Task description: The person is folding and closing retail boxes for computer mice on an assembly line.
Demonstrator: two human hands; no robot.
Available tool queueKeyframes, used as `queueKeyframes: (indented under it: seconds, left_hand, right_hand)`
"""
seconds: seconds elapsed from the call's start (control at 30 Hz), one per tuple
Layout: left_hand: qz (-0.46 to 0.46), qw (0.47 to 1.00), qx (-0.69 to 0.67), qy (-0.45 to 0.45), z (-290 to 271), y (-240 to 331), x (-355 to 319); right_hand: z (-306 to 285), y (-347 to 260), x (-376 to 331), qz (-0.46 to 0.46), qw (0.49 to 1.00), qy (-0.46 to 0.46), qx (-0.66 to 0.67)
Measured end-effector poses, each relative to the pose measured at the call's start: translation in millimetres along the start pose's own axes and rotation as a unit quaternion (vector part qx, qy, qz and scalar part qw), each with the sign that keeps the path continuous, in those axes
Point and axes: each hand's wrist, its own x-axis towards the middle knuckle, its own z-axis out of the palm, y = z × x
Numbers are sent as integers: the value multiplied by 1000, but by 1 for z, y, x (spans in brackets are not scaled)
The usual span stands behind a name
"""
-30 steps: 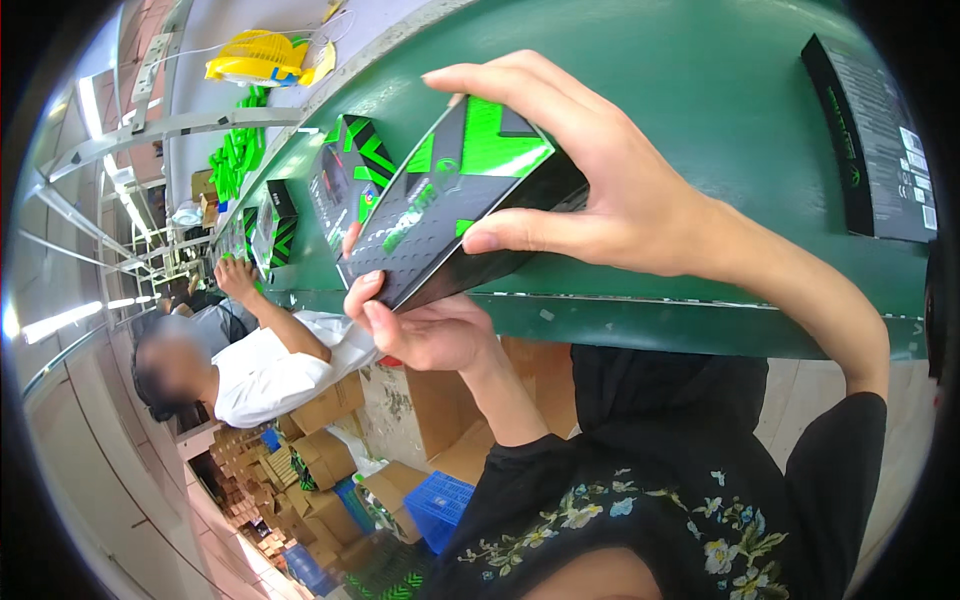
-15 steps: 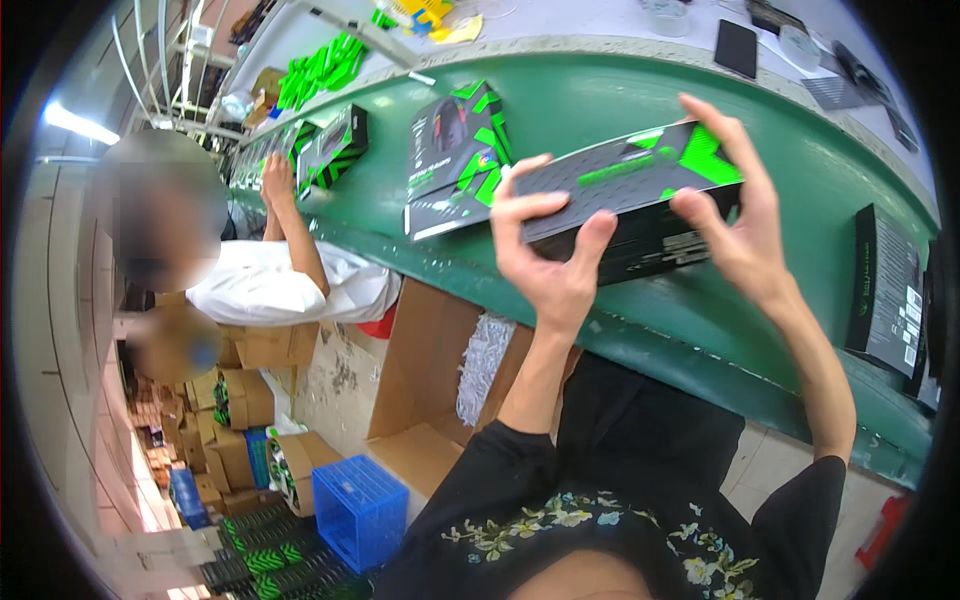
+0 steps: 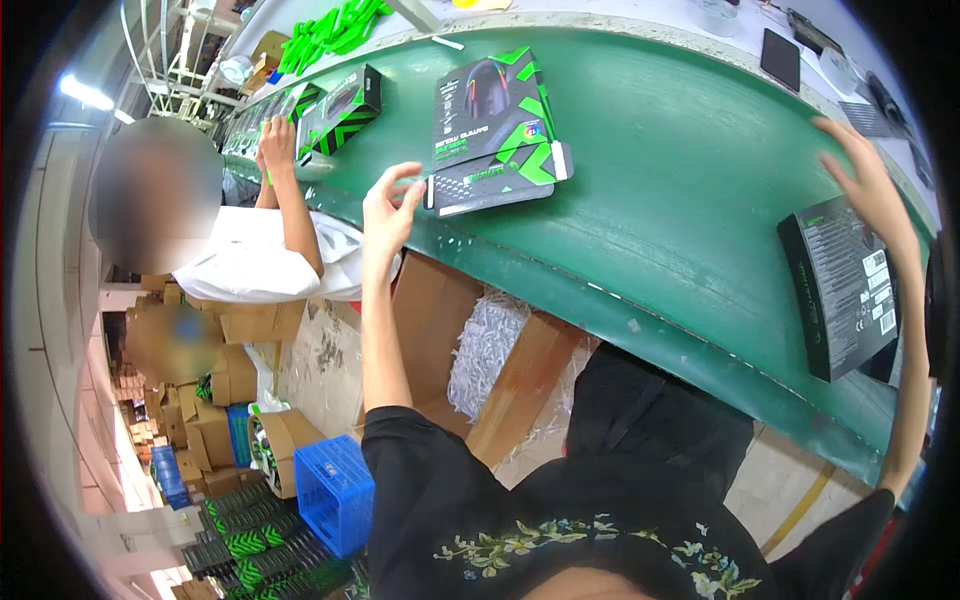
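Observation:
My left hand (image 3: 390,212) is open, its fingers loosely bent and thumb apart, close beside the lower left corner of a black and green mouse box (image 3: 487,110). The box lies face up, a computer mouse pictured on it, with its end flap (image 3: 497,183) folded out toward me. I cannot tell whether my fingertips touch that flap. At the far right my right hand (image 3: 868,190) is open with fingers spread and holds nothing. It hovers at the top edge of another black box (image 3: 843,285), whose visible face carries white labels.
The boxes lie on a green work surface (image 3: 650,190). At left, a person in white (image 3: 262,255) handles boxes with both hands. A dark phone (image 3: 780,58) and green pieces (image 3: 330,38) lie along the back. Below stand a carton with shredded paper (image 3: 488,350) and a blue crate (image 3: 335,495).
The box held between both hands has left them. My left hand moved left to the mouse box, and my right hand moved right to the labelled box. The view has shifted.

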Motion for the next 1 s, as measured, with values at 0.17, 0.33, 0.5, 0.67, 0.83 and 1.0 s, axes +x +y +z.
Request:
queueKeyframes:
  seconds: [0.17,0.33,0.5,0.67,0.83,1.0]
  left_hand:
    - [-20,995,-28,-92,-3,-9,14]
    - [-4,986,-75,-146,-4,-7,30]
    - [0,986,-47,-163,-8,-9,28]
    - [125,990,65,-22,16,0,13]
    - [177,975,107,76,29,-5,3]
    - [152,982,82,71,31,-1,1]
  right_hand:
    - [65,-157,77,-191,929,-90,305]
    - [108,-222,130,-125,886,-186,407]
    - [103,-230,146,-67,835,-263,478]
    - [98,-225,151,-77,846,-275,450]
    - [102,-225,150,-87,818,-305,480]
    - [95,-228,146,-84,838,-298,450]
